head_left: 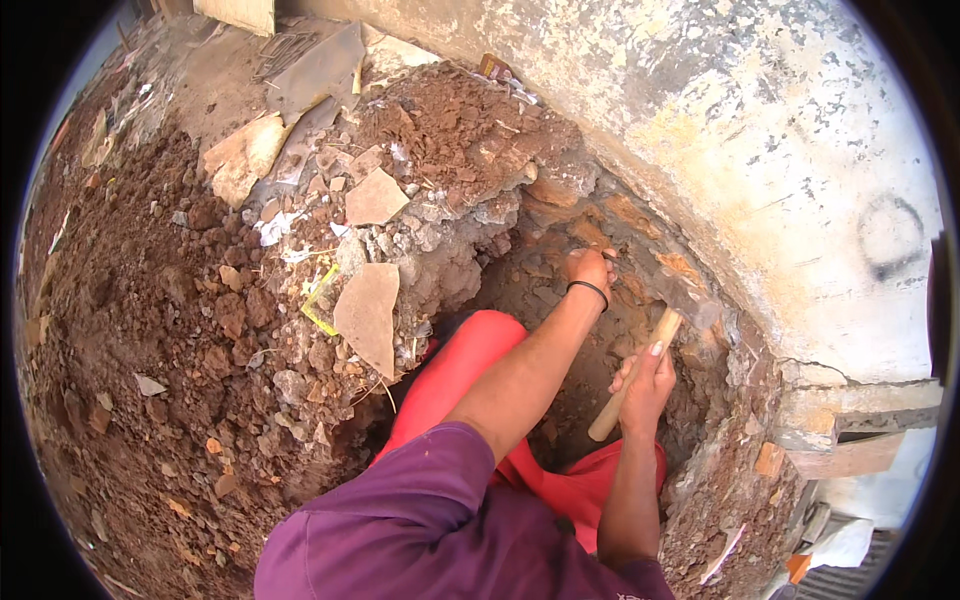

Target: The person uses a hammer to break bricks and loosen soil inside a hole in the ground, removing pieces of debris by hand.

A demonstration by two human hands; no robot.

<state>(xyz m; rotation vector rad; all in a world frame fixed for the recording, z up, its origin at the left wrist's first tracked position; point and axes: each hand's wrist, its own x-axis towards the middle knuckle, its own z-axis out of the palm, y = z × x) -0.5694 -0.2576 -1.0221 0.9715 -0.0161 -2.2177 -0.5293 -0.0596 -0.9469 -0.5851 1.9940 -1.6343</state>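
My right hand (648,388) is wrapped round the pale wooden handle of a hammer (664,328). The hammer's grey head (706,313) is up near the brickwork and looks slightly blurred. Farther forward, my left hand (590,268) is closed in a fist against the exposed bricks (632,214) at the foot of the wall. A short dark end shows at the right of this fist; the rest of what it grips is hidden. A black band (590,289) circles the left wrist. Both hands are inside a dug-out hole (570,395), with my red-clad legs below them.
A stained, peeling wall (720,130) curves along the right. Loose brown soil (170,330) is heaped on the left. Flat broken slabs (370,315) and a yellow strip (320,300) lie on the hole's left rim. A concrete ledge (850,410) juts out at the right.
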